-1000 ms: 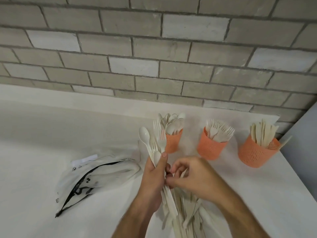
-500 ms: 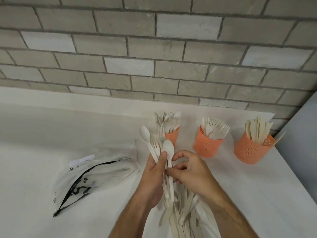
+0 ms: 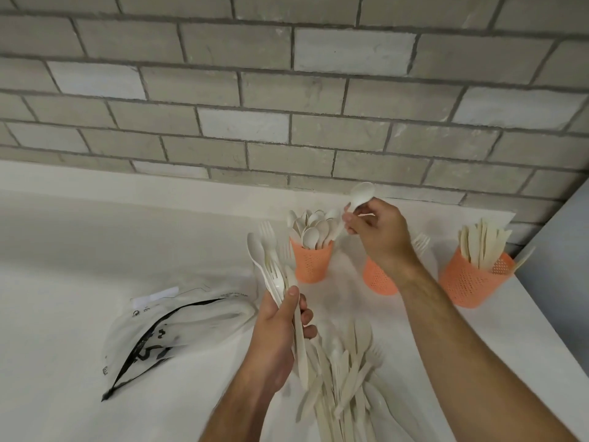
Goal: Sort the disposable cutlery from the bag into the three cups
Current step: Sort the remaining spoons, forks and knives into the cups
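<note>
**Operator:** Report sorting status.

**Inspector:** Partly complete, in my judgement. Three orange cups stand in a row near the wall. The left cup (image 3: 310,263) is packed with spoons. The middle cup (image 3: 377,279), largely hidden behind the right forearm, shows fork tines at its rim. The right cup (image 3: 471,279) holds knives. A loose pile of cutlery (image 3: 347,374) lies unsorted on the counter near the camera.

**Operator:** Hand states?

**Inspector:** The right hand (image 3: 377,232) pinches one spoon (image 3: 360,194) by the handle between thumb and fingertips, bowl up, just beside and above the left cup. The left hand (image 3: 280,330) has fingers and thumb curled round a mixed bundle (image 3: 271,266) of spoons and forks, held upright.

**Operator:** The bag?

**Inspector:** The bag (image 3: 178,333) lies flat on the counter, left of the hands. Whether any pieces remain inside cannot be determined.

**Operator:** Surface and room?

**Inspector:** A white counter (image 3: 79,250) with a matte finish, backed by a grey brick wall (image 3: 287,90). A grey panel (image 3: 561,250) borders the right end.
</note>
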{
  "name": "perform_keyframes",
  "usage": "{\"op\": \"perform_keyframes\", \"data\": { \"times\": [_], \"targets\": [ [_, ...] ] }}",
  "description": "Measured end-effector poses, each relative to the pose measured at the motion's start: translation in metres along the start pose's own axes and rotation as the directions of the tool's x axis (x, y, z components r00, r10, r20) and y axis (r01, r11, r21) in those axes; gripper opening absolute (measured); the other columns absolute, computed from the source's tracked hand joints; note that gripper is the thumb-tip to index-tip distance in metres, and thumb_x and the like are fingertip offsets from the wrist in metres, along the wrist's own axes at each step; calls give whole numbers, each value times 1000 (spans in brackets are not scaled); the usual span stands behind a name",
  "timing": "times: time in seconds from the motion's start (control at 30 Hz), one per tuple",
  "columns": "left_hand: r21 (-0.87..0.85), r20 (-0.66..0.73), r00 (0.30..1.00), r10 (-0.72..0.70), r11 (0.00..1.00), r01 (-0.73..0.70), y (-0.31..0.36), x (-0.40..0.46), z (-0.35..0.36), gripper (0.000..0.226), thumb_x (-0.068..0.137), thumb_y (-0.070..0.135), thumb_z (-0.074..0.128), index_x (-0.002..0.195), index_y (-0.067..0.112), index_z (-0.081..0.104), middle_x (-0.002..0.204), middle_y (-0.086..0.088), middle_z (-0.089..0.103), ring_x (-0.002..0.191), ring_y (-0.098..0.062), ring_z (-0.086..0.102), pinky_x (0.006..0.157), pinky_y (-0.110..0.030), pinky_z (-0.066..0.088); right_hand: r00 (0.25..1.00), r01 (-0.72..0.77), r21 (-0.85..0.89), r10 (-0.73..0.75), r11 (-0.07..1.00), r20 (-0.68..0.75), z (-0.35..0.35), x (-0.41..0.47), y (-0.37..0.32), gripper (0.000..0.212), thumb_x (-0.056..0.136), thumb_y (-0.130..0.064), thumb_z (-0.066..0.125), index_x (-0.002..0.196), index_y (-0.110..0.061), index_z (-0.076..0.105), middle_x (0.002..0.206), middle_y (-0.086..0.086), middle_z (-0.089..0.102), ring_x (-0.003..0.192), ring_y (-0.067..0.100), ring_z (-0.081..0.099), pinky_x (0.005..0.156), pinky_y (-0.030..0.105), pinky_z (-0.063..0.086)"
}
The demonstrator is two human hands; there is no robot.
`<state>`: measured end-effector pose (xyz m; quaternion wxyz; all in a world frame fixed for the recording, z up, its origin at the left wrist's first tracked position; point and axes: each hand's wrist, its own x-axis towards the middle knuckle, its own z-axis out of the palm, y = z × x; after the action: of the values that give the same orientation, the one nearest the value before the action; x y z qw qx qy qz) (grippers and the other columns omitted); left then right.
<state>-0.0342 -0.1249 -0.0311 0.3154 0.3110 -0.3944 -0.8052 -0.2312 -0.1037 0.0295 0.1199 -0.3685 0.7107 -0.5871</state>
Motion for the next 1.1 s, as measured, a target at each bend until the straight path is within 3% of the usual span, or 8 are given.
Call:
{"op": "perform_keyframes", "data": {
  "times": [0.17,0.27,0.4,0.5,0.63,0.8,0.93,1.1],
  "targets": [
    [30,60,998,13,999,-14,2,-5,3,12,103,15,46,114,12,51,74,-3,46,58,-14,41,54,-28,36,981,16,-296,42,955,190,13,17,17,20,83,-15,80,101,-10,71,96,1,70,72,13,68,70,23,50],
    [56,78,997,14,998,-19,1,-7,3,12,103,15,45,114,12,50,74,-2,47,60,-14,41,55,-28,36,996,14,-422,23,906,81,6,9,5,46,76,-24,84,117,-21,64,107,-3,57,84,13,56,73,24,43],
    [147,79,996,42,988,-54,-6,-5,4,9,103,16,45,109,12,49,76,-3,48,60,-13,45,55,-27,40,984,38,-336,23,941,175,6,-36,-34,9,79,-24,79,86,-24,72,76,-11,65,58,0,57,56,14,41],
    [273,107,989,101,954,-127,-11,-3,10,17,105,20,42,117,26,53,77,-1,49,63,-11,46,59,-28,43,941,53,-413,93,909,325,26,-69,-47,12,75,-34,80,82,-25,75,73,-10,71,67,-2,66,62,13,49],
    [384,135,985,107,911,-151,-15,-1,15,25,105,21,40,121,38,50,79,1,54,68,-12,47,63,-28,45,953,15,-476,132,879,273,40,-74,-44,9,79,-30,77,83,-22,75,81,-6,72,77,11,69,72,26,57],
    [395,122,990,69,912,-112,-15,-5,9,8,103,25,45,106,19,50,77,0,51,67,-11,50,63,-25,47,984,-32,-282,80,959,160,32,-55,-49,4,83,-17,71,81,-18,74,70,-5,72,65,7,69,69,24,57],
    [370,87,994,60,925,-88,-13,-9,0,9,103,22,46,105,15,51,72,7,53,63,-8,51,61,-24,46,999,-36,36,37,999,-20,16,-24,-43,8,84,-11,73,80,-13,66,65,2,71,58,18,70,68,41,62],
    [295,34,998,55,953,-62,-8,-8,-8,7,102,21,48,103,15,52,75,4,54,63,-11,50,60,-27,46,986,11,-2,-11,1000,-167,21,3,1,13,84,-14,73,76,-13,63,67,7,71,67,25,72,72,47,60]
  ]
}}
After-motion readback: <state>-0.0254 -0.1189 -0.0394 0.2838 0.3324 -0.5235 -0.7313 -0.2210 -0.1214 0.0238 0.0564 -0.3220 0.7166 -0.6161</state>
